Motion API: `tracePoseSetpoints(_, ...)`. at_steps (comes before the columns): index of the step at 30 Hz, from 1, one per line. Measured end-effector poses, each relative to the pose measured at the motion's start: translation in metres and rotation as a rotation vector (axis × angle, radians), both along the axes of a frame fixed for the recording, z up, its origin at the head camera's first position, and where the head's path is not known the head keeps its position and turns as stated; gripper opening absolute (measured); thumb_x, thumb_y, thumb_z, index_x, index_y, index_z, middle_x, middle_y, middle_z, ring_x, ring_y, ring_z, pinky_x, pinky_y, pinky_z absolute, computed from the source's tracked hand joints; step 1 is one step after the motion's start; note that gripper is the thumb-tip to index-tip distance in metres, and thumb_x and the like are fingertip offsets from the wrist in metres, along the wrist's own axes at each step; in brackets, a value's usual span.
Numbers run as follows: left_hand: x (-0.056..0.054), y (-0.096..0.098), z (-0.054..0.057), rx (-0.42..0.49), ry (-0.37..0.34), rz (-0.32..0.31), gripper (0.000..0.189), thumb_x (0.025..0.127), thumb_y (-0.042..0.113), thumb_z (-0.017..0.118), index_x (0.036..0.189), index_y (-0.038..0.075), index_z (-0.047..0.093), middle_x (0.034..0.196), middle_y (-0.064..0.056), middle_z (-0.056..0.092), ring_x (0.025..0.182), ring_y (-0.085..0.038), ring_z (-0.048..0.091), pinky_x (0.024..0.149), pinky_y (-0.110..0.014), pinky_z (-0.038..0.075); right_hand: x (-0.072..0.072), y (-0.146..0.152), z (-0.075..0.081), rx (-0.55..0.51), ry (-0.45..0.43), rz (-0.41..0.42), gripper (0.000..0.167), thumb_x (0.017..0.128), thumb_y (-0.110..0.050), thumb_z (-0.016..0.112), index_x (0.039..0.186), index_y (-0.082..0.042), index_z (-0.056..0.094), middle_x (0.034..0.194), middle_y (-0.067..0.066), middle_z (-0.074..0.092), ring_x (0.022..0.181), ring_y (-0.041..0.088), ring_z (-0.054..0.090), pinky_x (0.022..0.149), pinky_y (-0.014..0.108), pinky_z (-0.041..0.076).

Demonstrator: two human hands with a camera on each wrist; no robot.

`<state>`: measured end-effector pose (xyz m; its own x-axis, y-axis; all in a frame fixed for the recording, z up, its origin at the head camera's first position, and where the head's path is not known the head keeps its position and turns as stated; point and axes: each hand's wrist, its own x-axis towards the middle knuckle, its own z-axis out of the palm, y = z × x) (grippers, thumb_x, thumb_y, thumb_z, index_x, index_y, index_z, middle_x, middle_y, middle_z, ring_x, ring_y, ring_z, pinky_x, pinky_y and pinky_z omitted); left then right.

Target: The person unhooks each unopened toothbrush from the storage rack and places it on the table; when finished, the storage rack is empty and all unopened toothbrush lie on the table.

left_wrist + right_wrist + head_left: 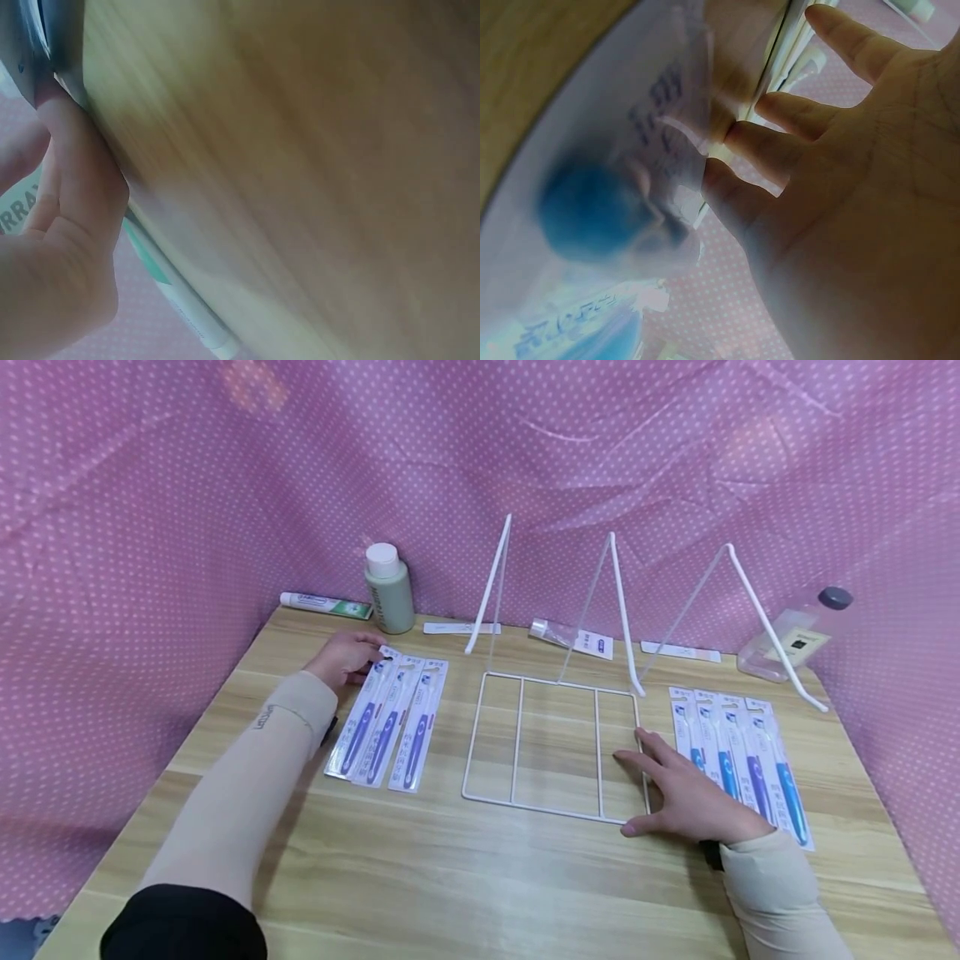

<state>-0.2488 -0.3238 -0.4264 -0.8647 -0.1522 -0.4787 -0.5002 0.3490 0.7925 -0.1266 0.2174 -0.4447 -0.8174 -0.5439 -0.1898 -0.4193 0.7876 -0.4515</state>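
Note:
At the upper end of three packaged toothbrushes with purple handles, my left hand (348, 657) pinches the top corner of the leftmost packaged toothbrush (365, 718). The left wrist view has the left fingers (82, 161) against the pack's edge, low over the wood; part of the grip is hidden. My right hand (693, 797) lies spread at the right side of a white wire rack (555, 811), fingers extended and holding nothing. Beneath and beside it is a row of packaged toothbrushes (783, 785) with blue and purple handles, partly covered by the hand.
Along the back of the wooden table (450, 885) are a toothpaste tube (322, 604), a green bottle (392, 597), a clear tube (555, 632) and a clear bottle with a dark cap (787, 643). The rack's white triangular uprights (621, 602) rise before a pink dotted curtain (420, 460).

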Motion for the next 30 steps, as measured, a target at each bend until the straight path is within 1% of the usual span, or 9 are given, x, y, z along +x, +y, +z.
tracePoseSetpoints(5,0.001,0.002,0.0,-0.075,0.009,0.006,0.042,0.102,0.002,0.059,0.144,0.003,0.06,0.118,-0.013,0.068,0.08,-0.013,0.065,0.067,-0.025,0.058,0.0,0.0,-0.001,0.0,0.005,0.003,0.106,0.071,-0.069,0.088,0.157,-0.019,0.052,0.173,0.027,0.02,0.154,0.056,0.027,0.117,0.076,0.034)
tracePoseSetpoints(7,0.0,0.003,0.0,-0.152,0.026,0.001,0.041,0.101,0.003,0.061,0.141,0.004,0.064,0.12,-0.014,0.068,0.081,-0.014,0.063,0.066,-0.025,0.056,-0.001,0.0,-0.001,-0.003,0.002,0.005,0.106,0.071,-0.068,0.089,0.157,-0.019,0.052,0.173,0.027,0.02,0.155,0.056,0.027,0.118,0.076,0.034)
tracePoseSetpoints(9,0.0,0.005,-0.001,-0.269,0.057,-0.034,0.039,0.1,0.006,0.063,0.138,0.004,0.067,0.123,-0.016,0.068,0.087,-0.018,0.062,0.068,-0.026,0.055,-0.001,0.0,-0.001,-0.005,-0.001,0.006,0.106,0.071,-0.068,0.089,0.156,-0.019,0.052,0.173,0.027,0.02,0.154,0.056,0.026,0.117,0.076,0.034)
tracePoseSetpoints(13,0.0,0.007,-0.001,-0.497,0.118,-0.123,0.035,0.098,0.013,0.064,0.131,0.005,0.072,0.13,-0.018,0.07,0.106,-0.029,0.062,0.085,-0.037,0.056,-0.001,0.0,-0.001,-0.005,0.0,0.006,0.105,0.07,-0.068,0.089,0.156,-0.018,0.052,0.173,0.028,0.021,0.154,0.057,0.027,0.117,0.077,0.034)
tracePoseSetpoints(15,0.0,0.008,0.0,-0.568,0.137,-0.159,0.034,0.097,0.015,0.063,0.128,0.004,0.073,0.132,-0.019,0.07,0.112,-0.034,0.062,0.096,-0.043,0.054,-0.001,0.0,-0.001,-0.003,0.001,0.005,0.105,0.07,-0.068,0.089,0.156,-0.018,0.052,0.173,0.027,0.021,0.154,0.057,0.027,0.117,0.076,0.035)
tracePoseSetpoints(18,-0.002,0.01,0.001,-0.622,0.151,-0.186,0.034,0.095,0.016,0.062,0.125,0.004,0.074,0.131,-0.019,0.071,0.114,-0.036,0.062,0.104,-0.049,0.052,0.0,0.0,-0.001,-0.002,0.001,0.001,0.105,0.071,-0.068,0.089,0.156,-0.018,0.052,0.173,0.027,0.021,0.154,0.057,0.027,0.117,0.076,0.034)
tracePoseSetpoints(22,-0.004,0.013,0.003,-0.656,0.15,-0.203,0.034,0.093,0.015,0.063,0.123,0.003,0.074,0.129,-0.019,0.071,0.111,-0.036,0.063,0.103,-0.05,0.052,0.001,0.001,-0.001,-0.003,0.001,-0.002,0.105,0.071,-0.068,0.089,0.156,-0.018,0.053,0.172,0.028,0.021,0.154,0.057,0.027,0.117,0.077,0.034)
tracePoseSetpoints(28,-0.008,0.017,0.007,-0.672,0.128,-0.22,0.038,0.089,0.013,0.064,0.125,0.004,0.072,0.134,-0.019,0.069,0.119,-0.039,0.061,0.109,-0.052,0.05,0.002,0.001,0.0,0.004,-0.002,-0.012,0.105,0.071,-0.067,0.089,0.156,-0.018,0.053,0.172,0.027,0.021,0.154,0.057,0.027,0.117,0.077,0.034)
tracePoseSetpoints(30,-0.009,0.017,0.007,-0.677,0.128,-0.233,0.037,0.09,0.015,0.065,0.125,0.005,0.072,0.132,-0.019,0.07,0.116,-0.038,0.062,0.107,-0.052,0.051,0.003,0.001,0.001,0.006,-0.002,-0.018,0.105,0.071,-0.067,0.09,0.156,-0.019,0.053,0.173,0.027,0.021,0.154,0.056,0.027,0.117,0.076,0.034)
